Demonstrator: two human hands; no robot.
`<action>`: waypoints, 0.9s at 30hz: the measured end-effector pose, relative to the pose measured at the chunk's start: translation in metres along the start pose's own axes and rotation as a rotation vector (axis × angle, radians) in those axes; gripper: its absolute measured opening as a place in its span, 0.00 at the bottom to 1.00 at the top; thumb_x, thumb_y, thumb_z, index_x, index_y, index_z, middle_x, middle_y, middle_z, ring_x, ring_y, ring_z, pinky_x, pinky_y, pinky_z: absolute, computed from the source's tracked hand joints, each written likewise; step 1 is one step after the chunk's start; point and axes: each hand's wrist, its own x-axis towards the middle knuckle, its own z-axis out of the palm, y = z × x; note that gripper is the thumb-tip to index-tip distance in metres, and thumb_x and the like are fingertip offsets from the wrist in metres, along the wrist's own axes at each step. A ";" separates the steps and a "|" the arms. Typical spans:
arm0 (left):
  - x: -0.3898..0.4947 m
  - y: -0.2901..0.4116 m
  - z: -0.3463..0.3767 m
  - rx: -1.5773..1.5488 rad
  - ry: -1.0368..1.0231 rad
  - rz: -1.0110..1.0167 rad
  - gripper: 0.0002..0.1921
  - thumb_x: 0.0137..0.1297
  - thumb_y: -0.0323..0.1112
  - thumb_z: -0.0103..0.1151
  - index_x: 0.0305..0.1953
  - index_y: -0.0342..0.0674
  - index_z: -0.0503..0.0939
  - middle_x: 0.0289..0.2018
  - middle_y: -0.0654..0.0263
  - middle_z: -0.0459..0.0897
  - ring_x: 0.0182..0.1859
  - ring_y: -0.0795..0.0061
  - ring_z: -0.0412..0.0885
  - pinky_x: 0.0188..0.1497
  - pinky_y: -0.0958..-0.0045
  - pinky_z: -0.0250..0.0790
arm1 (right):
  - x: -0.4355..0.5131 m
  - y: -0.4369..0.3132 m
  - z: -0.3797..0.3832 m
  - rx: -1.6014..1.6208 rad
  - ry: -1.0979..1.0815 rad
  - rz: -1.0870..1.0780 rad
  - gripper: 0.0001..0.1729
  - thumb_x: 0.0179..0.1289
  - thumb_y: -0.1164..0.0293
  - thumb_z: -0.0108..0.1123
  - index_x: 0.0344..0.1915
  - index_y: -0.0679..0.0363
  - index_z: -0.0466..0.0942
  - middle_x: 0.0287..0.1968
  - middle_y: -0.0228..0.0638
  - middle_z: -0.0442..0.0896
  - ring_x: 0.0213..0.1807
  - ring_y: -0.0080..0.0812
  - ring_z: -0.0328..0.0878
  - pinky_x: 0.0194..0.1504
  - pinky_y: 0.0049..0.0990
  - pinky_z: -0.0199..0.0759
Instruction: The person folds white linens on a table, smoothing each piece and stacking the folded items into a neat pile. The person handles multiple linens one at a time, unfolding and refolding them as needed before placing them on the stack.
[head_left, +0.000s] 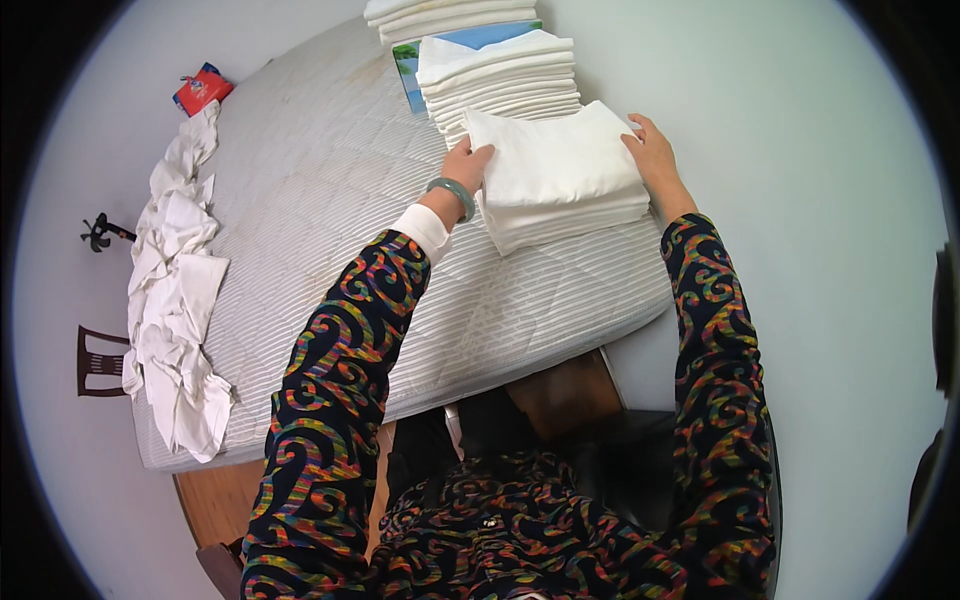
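Note:
A stack of folded white cloths (559, 161) lies near the right edge of a striped mattress (480, 322). My left hand (466, 166), with a green bangle at its wrist, touches the left edge of the top cloth, its thumb on the upper face. At the opposite side, my right hand (654, 154) is beside the top cloth's right corner, thumb and fingers apart; whether its thumb touches the cloth is hard to tell. Directly behind stands a taller stack of folded white cloths (502, 79).
Another white stack (457, 19) and a blue picture-printed box or board (409, 75) are at the back. Crumpled white cloths (176, 300) lie along the mattress's left side, with a red bag (202, 90) beyond. A wall borders the right. A dark chair (103, 361) stands left.

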 end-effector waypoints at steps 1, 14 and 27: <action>-0.002 -0.003 -0.001 0.081 0.010 -0.001 0.17 0.66 0.36 0.56 0.54 0.37 0.74 0.42 0.61 0.82 0.40 0.71 0.82 0.39 0.68 0.77 | 0.001 0.004 0.003 -0.020 -0.032 -0.005 0.26 0.60 0.62 0.60 0.59 0.53 0.72 0.47 0.42 0.83 0.49 0.41 0.80 0.51 0.35 0.71; -0.020 -0.010 0.013 0.195 0.050 -0.139 0.25 0.63 0.39 0.60 0.57 0.32 0.68 0.45 0.53 0.80 0.37 0.66 0.82 0.33 0.69 0.77 | 0.001 0.028 -0.008 -0.095 -0.098 0.045 0.21 0.59 0.63 0.61 0.52 0.54 0.76 0.44 0.43 0.84 0.46 0.43 0.81 0.49 0.35 0.72; -0.025 -0.033 -0.048 0.194 0.160 -0.136 0.32 0.61 0.36 0.62 0.64 0.34 0.61 0.39 0.54 0.81 0.32 0.68 0.81 0.29 0.69 0.76 | -0.024 0.021 0.033 -0.260 -0.119 0.072 0.20 0.65 0.58 0.50 0.48 0.58 0.78 0.45 0.47 0.83 0.50 0.50 0.78 0.52 0.39 0.71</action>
